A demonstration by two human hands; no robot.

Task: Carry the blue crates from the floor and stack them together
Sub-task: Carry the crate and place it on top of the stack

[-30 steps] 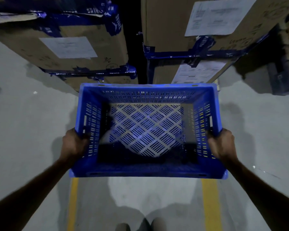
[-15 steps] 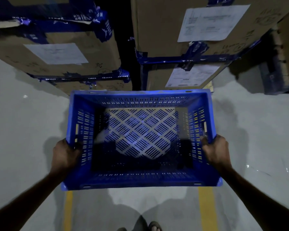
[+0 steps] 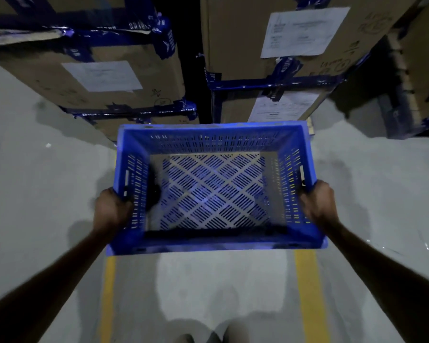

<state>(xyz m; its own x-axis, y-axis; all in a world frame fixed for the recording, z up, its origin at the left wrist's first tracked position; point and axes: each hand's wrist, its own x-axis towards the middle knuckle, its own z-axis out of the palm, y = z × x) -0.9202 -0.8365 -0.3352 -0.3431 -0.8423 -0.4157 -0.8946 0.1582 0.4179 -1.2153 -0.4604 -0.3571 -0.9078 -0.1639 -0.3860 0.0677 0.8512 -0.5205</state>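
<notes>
An empty blue crate (image 3: 216,241) with slotted walls and a lattice bottom hangs level in front of me, above the grey floor. My left hand (image 3: 110,210) grips its left short side at the handle slot. My right hand (image 3: 318,206) grips the right short side the same way. The floor shows through the crate's bottom. No other blue crate is in view.
Stacked cardboard boxes (image 3: 124,78) with blue tape and white paper labels stand just beyond the crate, with a dark gap (image 3: 193,58) between two stacks. More boxes (image 3: 416,70) stand at the right. Two yellow floor lines (image 3: 305,293) run toward me. My feet (image 3: 208,336) show at the bottom edge.
The crate dipped lower and nearer half a second ago and now sits slightly higher and farther out. Both hands keep the same grip on its sides.
</notes>
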